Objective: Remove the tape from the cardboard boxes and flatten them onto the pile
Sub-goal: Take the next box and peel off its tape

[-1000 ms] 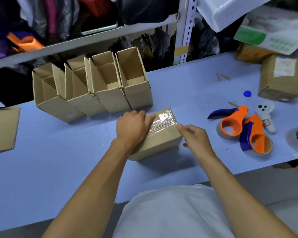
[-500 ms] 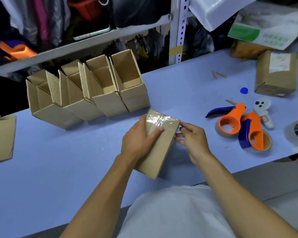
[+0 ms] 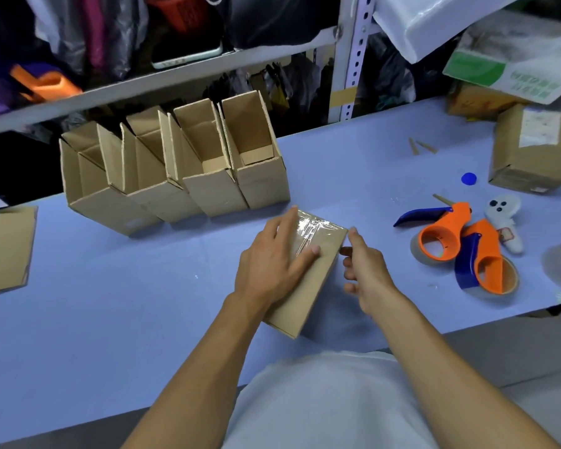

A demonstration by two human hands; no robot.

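Gripping the taped cardboard box (image 3: 308,273) from above, the left hand (image 3: 272,264) wraps it with thumb laid on the clear tape (image 3: 311,236); the right hand (image 3: 365,270), fingers curled, touches the box's right edge near the top corner and holds nothing that I can make out.

Lying on the blue table (image 3: 110,303) just in front of the row of open boxes (image 3: 175,176), this box looks light, hollow and stiff-walled, though its sides would likely buckle under a hard squeeze. Its film is slick and wrinkled, so a loose tape edge at the corner seems the best place to pick. Compared with half a second ago, the box has barely moved, and the right forefinger now reaches up toward that top corner.
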